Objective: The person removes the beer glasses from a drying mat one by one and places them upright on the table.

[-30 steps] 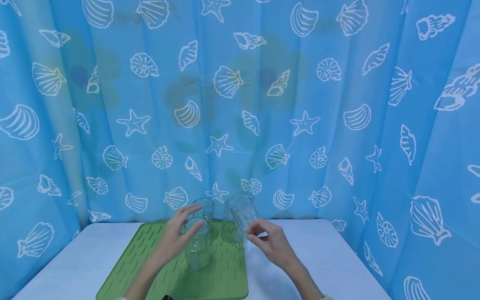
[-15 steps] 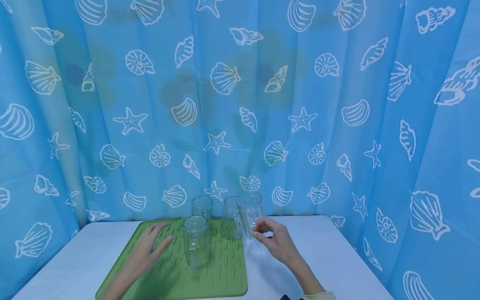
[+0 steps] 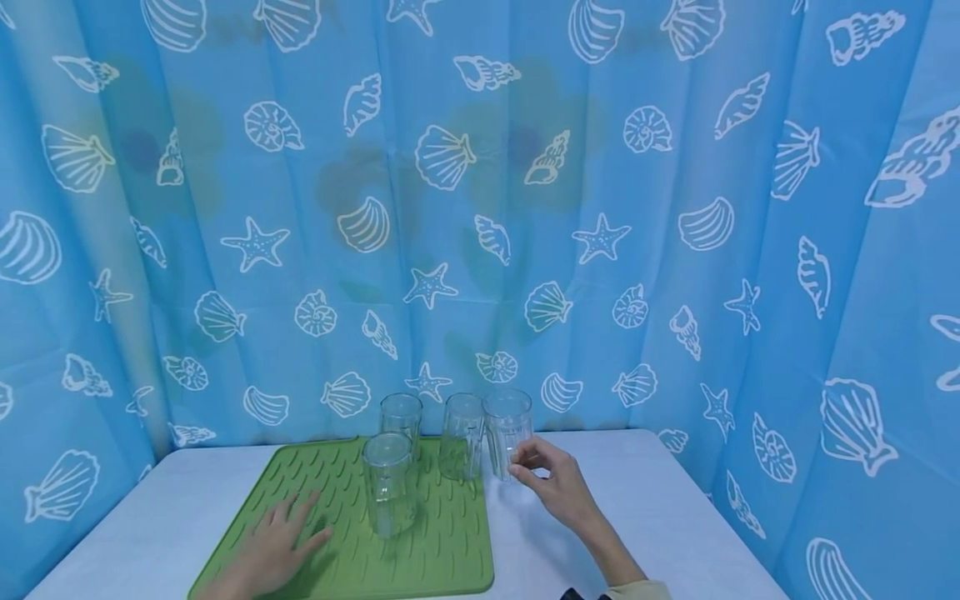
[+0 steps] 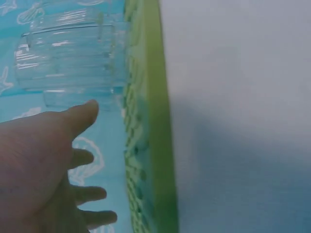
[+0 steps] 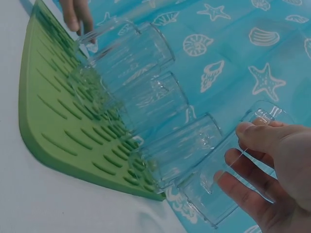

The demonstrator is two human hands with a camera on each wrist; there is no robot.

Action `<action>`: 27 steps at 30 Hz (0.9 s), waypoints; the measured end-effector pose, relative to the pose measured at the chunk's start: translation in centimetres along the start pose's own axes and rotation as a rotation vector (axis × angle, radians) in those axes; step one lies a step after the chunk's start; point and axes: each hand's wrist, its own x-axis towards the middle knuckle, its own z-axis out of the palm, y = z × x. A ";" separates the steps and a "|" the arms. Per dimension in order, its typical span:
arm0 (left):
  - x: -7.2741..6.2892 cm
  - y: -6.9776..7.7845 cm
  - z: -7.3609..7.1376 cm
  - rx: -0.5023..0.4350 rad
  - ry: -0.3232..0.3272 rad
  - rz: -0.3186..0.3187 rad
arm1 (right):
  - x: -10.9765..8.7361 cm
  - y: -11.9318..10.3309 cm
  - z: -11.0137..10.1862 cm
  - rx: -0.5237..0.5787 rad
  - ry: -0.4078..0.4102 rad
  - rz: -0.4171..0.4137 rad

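Observation:
My right hand [image 3: 551, 479] holds a clear glass mug [image 3: 504, 417] by what looks like its handle, fingers curled at its lower right side. The mug is about upright beside the green mat's right edge; whether its base touches the table I cannot tell. My left hand [image 3: 270, 546] is over the mat's front left part, fingers spread and holding nothing. In the left wrist view the left thumb and fingers [image 4: 90, 194] are straight, apart from the glassware. Several similar clear glasses stand on the mat: a front one [image 3: 390, 492], a back one [image 3: 401, 412] and a right one [image 3: 459, 442].
A green ridged mat [image 3: 337, 567] lies on the white table [image 3: 645, 517], reaching near its front edge. Behind the table and along both sides hangs a blue curtain [image 3: 465, 333] with white seashell prints. The right glass stands close beside the held mug.
The held mug has gone from tilted to about upright, moving slightly right. My left hand has drawn away from the front glass, down and left over the mat. The other glasses stay put.

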 end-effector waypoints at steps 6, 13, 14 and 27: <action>-0.3 -0.8 0.5 -0.018 -0.150 -0.097 | 0.3 0.6 0.1 0.007 0.018 0.027; -0.2 -0.7 0.7 0.035 -0.228 -0.133 | 0.5 1.4 0.4 0.060 0.029 0.045; -0.2 -0.7 0.8 0.040 -0.231 -0.136 | 0.5 1.6 0.4 0.064 0.032 0.052; -0.3 -1.1 1.3 0.007 -0.230 -0.129 | 0.1 3.9 0.7 0.118 -0.019 0.061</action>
